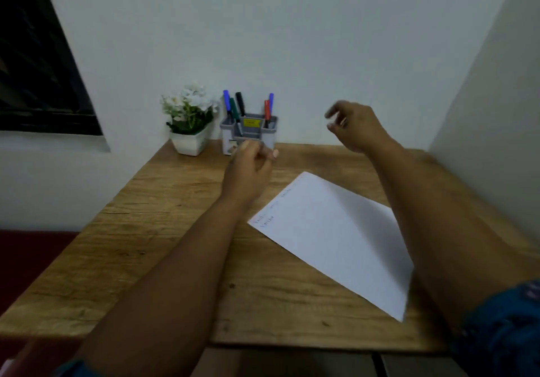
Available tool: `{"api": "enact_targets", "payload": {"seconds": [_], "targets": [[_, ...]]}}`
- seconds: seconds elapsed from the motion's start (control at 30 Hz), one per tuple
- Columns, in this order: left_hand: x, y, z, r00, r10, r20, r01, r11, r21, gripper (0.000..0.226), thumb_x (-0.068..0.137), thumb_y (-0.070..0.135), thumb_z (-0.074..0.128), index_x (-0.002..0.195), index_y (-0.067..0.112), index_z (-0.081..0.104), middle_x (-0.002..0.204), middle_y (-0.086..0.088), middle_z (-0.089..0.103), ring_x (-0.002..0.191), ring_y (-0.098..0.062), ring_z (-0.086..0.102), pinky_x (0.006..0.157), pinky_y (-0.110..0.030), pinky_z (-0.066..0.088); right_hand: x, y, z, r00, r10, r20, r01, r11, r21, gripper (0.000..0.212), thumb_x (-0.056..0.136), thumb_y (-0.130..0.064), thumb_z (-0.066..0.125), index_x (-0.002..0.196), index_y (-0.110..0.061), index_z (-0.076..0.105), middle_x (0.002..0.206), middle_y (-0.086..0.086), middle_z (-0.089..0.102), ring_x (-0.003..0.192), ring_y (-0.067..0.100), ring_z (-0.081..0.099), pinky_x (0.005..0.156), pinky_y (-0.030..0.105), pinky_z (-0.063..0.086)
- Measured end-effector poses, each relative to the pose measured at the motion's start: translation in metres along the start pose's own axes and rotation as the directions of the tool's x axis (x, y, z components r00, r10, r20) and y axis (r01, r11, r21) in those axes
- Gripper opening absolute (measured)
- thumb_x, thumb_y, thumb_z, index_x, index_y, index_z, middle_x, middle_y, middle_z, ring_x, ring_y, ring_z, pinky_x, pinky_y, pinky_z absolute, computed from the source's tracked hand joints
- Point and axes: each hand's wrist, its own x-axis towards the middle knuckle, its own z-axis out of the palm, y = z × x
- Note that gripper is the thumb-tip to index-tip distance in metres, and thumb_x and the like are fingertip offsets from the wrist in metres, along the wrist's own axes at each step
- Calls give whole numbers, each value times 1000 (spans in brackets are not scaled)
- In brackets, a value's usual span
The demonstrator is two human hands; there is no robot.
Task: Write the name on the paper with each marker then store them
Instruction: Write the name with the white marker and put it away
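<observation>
A white sheet of paper lies slanted on the wooden desk, with faint handwriting near its left corner. A grey pen holder stands at the back of the desk with several markers upright in it: blue, green, black, red and another blue. My left hand hovers just in front of the holder, fingers loosely curled, holding nothing. My right hand is raised to the right of the holder, fingers spread, and is blurred.
A white pot of white flowers sits left of the holder. White walls close in behind and on the right. A dark window is at the left. The desk's front edge is near my body.
</observation>
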Motion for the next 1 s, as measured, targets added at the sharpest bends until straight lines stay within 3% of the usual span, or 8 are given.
{"api": "enact_targets", "payload": {"seconds": [0.17,0.3,0.43,0.53,0.6,0.7,0.87,1.0], "targets": [[-24,32,23,965,160,208,-177,982,64,30,89,35,64,73,10,60,79,4,55,78,-6,48,70,-24,34,-91,80,-33,937,349,15,-288,797,-531,26,93,-9,49,113,-10,66,116,17,65,106,35,62,92,43,51],[-33,48,30,969,188,158,-194,981,21,18,88,33,64,80,18,61,87,9,56,85,-7,49,64,-18,35,-123,110,-27,868,497,-5,-456,791,-409,34,105,-12,37,133,-1,52,141,17,49,130,29,47,109,33,29],[-36,43,30,966,195,167,-206,977,53,16,89,30,64,83,15,64,86,9,55,84,-7,49,63,-20,37,-125,101,-23,847,532,-13,-513,810,-286,14,98,-9,47,99,-5,61,113,18,65,103,32,61,80,34,45],[-35,38,27,967,159,201,-188,973,135,15,93,21,59,104,13,65,98,4,60,96,-14,55,73,-25,41,-122,80,-21,929,371,21,-354,901,-251,20,95,-6,50,111,-5,61,112,17,63,100,33,60,80,36,45],[-35,39,25,953,183,243,-235,950,205,33,95,16,54,128,11,55,124,-6,58,118,-24,50,92,-28,39,-123,60,-12,997,44,61,-33,985,-167,25,95,-2,48,117,-2,59,114,19,57,99,34,57,82,40,44],[-37,46,26,875,283,393,-416,855,310,53,98,24,49,148,13,33,151,-5,35,138,-22,32,112,-37,26,-129,24,8,933,-322,160,336,939,-68,29,90,2,49,118,-2,58,113,17,54,94,30,55,81,41,45],[-37,48,21,821,118,559,-297,924,242,27,102,29,39,110,7,53,104,-10,56,92,-21,51,73,-32,38,-124,-3,25,870,-456,188,490,841,-227,24,100,-18,42,119,-13,55,103,5,63,86,25,59,74,41,48],[-35,47,13,785,99,612,-304,921,242,24,102,28,37,101,10,52,91,-4,56,80,-20,52,67,-34,38,-128,-5,25,850,-465,247,525,787,-323,29,105,-33,31,115,-15,52,95,2,63,76,24,58,66,44,49]]}}
